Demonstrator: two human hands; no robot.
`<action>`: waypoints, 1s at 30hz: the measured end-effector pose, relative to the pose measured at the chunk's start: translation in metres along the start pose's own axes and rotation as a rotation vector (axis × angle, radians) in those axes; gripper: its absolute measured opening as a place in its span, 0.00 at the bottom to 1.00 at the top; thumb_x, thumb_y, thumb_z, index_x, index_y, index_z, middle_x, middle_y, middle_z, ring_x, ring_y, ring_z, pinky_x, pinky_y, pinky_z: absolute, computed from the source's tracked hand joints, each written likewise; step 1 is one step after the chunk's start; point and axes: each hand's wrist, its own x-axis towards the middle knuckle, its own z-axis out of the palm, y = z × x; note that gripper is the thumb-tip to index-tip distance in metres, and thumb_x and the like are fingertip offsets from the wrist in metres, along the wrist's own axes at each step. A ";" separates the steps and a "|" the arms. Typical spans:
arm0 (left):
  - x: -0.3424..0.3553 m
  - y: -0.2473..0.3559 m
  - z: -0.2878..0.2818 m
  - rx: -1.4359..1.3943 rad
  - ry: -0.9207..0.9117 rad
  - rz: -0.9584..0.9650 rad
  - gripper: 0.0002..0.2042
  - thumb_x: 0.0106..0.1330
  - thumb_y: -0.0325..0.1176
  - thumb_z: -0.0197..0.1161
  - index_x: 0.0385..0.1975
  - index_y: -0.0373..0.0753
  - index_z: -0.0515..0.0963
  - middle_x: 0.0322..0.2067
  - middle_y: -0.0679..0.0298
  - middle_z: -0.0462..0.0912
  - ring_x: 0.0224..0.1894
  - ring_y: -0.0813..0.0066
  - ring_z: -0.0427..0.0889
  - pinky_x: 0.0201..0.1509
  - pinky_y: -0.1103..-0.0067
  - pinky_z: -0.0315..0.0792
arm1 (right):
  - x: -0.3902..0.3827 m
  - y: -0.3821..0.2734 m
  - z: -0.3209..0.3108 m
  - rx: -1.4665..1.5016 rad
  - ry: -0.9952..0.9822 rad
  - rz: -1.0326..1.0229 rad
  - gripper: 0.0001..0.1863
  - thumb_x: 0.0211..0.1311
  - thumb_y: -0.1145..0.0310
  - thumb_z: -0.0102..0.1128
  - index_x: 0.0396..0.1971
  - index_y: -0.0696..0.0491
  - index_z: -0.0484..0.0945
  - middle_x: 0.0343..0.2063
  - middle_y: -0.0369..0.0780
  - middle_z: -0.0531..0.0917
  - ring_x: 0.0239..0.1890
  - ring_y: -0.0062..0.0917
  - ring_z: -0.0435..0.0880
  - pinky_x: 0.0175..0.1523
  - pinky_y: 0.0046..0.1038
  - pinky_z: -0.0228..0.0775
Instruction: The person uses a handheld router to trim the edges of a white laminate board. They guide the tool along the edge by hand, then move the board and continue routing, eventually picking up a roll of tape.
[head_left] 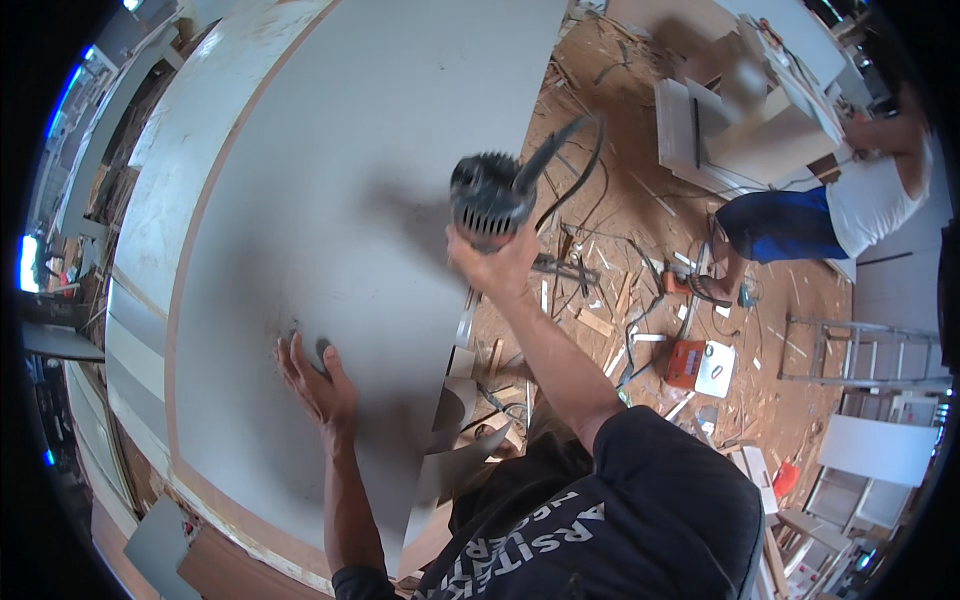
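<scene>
A large pale grey sheet lies across the workbench in front of me, its right edge running away from my body. My right hand is wrapped around the lower body of a black corded trim router. The tool stands upright at the sheet's right edge, vented motor end up, and its cord loops off to the right. My hand and the motor hide its base and bit. Farther left and nearer to me, my left hand rests on the sheet with its fingers apart and nothing in it.
Wood scraps, offcuts and cables litter the brown floor on the right. An orange-and-white box sits there, with a metal ladder beyond it. A person in a white top works by pale cabinet panels. Boards line the left.
</scene>
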 end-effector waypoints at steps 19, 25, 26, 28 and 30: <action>-0.007 -0.017 0.006 0.264 0.157 -0.097 0.30 0.75 0.52 0.55 0.66 0.34 0.67 0.68 0.44 0.65 0.72 0.44 0.62 0.73 0.53 0.59 | 0.339 0.144 0.020 -0.021 0.093 -0.143 0.35 0.39 0.58 0.79 0.47 0.59 0.75 0.38 0.46 0.86 0.39 0.39 0.87 0.47 0.37 0.78; -0.003 -0.010 0.006 0.342 0.113 -0.154 0.29 0.74 0.50 0.56 0.66 0.33 0.67 0.68 0.43 0.64 0.72 0.42 0.62 0.73 0.52 0.59 | 0.421 0.190 0.028 -0.020 0.096 -0.221 0.31 0.45 0.65 0.78 0.49 0.57 0.74 0.36 0.41 0.85 0.36 0.28 0.86 0.44 0.31 0.78; -0.003 -0.010 0.005 0.351 0.105 -0.158 0.29 0.74 0.49 0.56 0.66 0.33 0.67 0.69 0.43 0.64 0.72 0.41 0.61 0.73 0.52 0.59 | 0.434 0.198 0.029 -0.047 0.097 -0.243 0.29 0.47 0.68 0.77 0.49 0.56 0.74 0.35 0.39 0.85 0.34 0.23 0.85 0.42 0.28 0.79; -0.003 -0.011 0.004 0.339 0.089 -0.169 0.29 0.74 0.47 0.56 0.67 0.33 0.66 0.69 0.42 0.64 0.72 0.41 0.61 0.73 0.52 0.58 | 0.461 0.212 0.031 -0.010 0.098 -0.238 0.28 0.48 0.70 0.77 0.50 0.56 0.73 0.35 0.38 0.84 0.34 0.21 0.84 0.40 0.27 0.79; -0.004 -0.012 0.002 0.300 0.069 -0.182 0.29 0.73 0.45 0.57 0.67 0.33 0.65 0.69 0.42 0.63 0.72 0.41 0.61 0.73 0.52 0.57 | 0.487 0.224 0.032 0.016 0.107 -0.209 0.30 0.46 0.67 0.77 0.50 0.57 0.74 0.36 0.39 0.85 0.35 0.25 0.85 0.42 0.29 0.79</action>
